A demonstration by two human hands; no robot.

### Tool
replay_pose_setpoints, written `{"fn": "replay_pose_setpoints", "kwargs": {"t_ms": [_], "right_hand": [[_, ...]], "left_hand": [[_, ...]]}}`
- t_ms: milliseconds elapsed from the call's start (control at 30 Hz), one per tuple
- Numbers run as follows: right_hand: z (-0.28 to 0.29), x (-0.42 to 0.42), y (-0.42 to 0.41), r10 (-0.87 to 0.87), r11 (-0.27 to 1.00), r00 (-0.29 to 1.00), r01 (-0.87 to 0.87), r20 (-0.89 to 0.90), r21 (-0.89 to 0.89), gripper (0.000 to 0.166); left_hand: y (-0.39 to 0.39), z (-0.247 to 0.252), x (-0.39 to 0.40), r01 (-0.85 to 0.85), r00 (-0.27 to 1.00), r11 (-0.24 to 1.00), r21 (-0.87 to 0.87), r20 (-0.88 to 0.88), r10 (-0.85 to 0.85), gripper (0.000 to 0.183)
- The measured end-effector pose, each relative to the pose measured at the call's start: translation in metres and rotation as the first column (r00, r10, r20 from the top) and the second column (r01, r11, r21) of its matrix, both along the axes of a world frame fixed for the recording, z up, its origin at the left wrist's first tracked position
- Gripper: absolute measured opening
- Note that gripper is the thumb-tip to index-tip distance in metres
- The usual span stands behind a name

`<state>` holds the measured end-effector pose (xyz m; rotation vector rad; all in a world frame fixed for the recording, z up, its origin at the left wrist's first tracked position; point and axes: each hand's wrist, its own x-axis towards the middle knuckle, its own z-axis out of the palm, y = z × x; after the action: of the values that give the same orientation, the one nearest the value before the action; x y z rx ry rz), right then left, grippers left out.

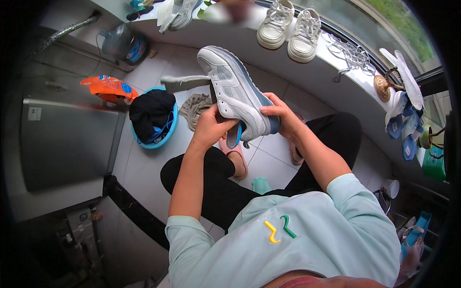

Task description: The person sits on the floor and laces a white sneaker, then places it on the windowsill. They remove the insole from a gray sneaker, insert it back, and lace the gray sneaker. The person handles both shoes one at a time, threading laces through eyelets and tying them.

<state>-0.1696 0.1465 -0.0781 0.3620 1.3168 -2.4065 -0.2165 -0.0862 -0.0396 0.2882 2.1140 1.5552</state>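
A white and grey sneaker (234,93) with no lace in its eyelets is held up on its side before me, toe pointing away. My left hand (214,126) grips it by the collar near the tongue side, thumb near the opening. My right hand (279,111) holds the heel and sole edge. The shoe's tongue (185,82) sticks out to the left. Part of a blue and grey insole or lining (234,136) shows at the opening. White shoes (275,25) stand on the window ledge, with loose grey shoelaces (351,55) to their right.
A blue basin (175,124) with dark clothing stands on the tiled floor, beside a beige cloth (194,108) and an orange bag (110,88). A large water bottle (126,45) lies at the back left. Another grey-white shoe (183,14) and white insoles (405,79) rest along the ledge.
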Motion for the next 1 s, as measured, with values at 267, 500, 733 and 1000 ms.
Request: {"fn": "replay_pose_setpoints", "kwargs": {"t_ms": [267, 500, 733, 1000], "right_hand": [[-0.029, -0.007, -0.005, -0.019, 0.997, 0.996, 0.013, 0.085, 0.070, 0.061], [-0.054, -0.021, -0.008, -0.056, 0.998, 0.993, 0.055, 0.106, 0.005, 0.053], [-0.059, -0.027, -0.004, -0.061, 0.992, 0.984, 0.078, 0.167, -0.100, 0.048], [-0.071, -0.014, -0.013, 0.027, 0.951, 0.989, 0.019, 0.145, -0.308, 0.056]], "left_hand": [[0.007, -0.023, -0.016, 0.143, 0.987, 0.989, -0.027, -0.067, -0.144, 0.055], [0.028, -0.064, -0.018, -0.118, 0.949, 0.954, -0.275, -0.315, 0.027, 0.030], [0.038, -0.071, -0.031, -0.312, 0.923, 0.935, -0.168, -0.288, 0.256, 0.022], [0.048, -0.052, -0.037, -0.045, 0.977, 0.973, -0.225, 0.192, 0.090, 0.025]]}}
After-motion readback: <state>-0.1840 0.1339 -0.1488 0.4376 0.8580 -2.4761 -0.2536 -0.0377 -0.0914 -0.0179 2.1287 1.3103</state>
